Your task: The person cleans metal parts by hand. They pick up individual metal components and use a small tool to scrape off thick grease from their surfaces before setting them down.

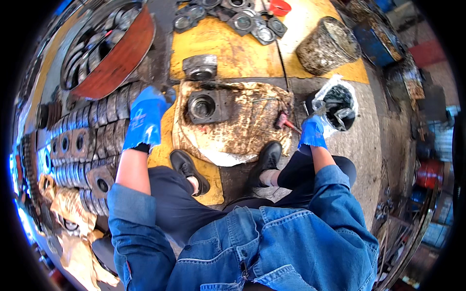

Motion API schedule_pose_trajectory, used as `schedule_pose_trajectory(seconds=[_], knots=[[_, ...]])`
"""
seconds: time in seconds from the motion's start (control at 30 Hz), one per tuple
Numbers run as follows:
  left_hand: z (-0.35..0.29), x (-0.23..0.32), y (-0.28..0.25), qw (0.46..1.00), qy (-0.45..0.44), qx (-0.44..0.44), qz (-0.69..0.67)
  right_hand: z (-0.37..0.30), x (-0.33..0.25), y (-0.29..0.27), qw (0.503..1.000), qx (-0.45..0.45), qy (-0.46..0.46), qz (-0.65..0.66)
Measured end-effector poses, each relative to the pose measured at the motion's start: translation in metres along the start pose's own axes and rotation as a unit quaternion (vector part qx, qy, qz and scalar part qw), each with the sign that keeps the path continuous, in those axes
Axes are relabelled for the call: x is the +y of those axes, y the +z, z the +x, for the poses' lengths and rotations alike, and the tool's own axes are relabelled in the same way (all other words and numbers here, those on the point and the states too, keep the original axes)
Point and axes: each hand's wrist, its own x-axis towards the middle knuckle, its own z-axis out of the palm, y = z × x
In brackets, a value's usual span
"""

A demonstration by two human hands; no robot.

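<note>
My left hand [147, 115], in a blue glove, hovers by the near right end of the stacked metal blocks [104, 110]. A dark patch shows at its fingertips; whether that is grime or a held piece I cannot tell. At the left rim of a bag-lined bucket [350, 104] is my right hand [313, 130], also blue-gloved. Its finger ends look grey and soiled, their grip unclear, against dark greasy matter in the bucket. Between my hands a square metal block with a round bore [206, 107] lies on a stained sack [242, 138]. A red-headed hammer [284, 121] rests at the sack's right side.
Beyond the sack stands a curved metal piece [200, 67]. Several flat ring plates [242, 22] and a red bowl [279, 7] lie farther off. A dirty bucket [327, 46] stands far right, a large bin of rings [119, 58] far left. My shoes [187, 169] flank the sack's near edge.
</note>
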Motion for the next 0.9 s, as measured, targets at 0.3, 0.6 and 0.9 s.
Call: schedule_pose_trajectory(seconds=[0.3, 0.6, 0.9], knots=[[-0.012, 0.002, -0.02, 0.998, -0.043, -0.013, 0.039, 0.008, -0.131, -0.055, 0.946, -0.036, 0.067, 0.315], [0.009, -0.044, 0.006, 0.981, -0.087, -0.081, -0.153, 0.0, -0.218, 0.003, 0.995, -0.027, 0.013, 0.099], [0.043, -0.115, 0.089, 0.933, 0.011, -0.253, -0.256, 0.017, -0.323, -0.049, 0.948, -0.102, -0.089, 0.286]])
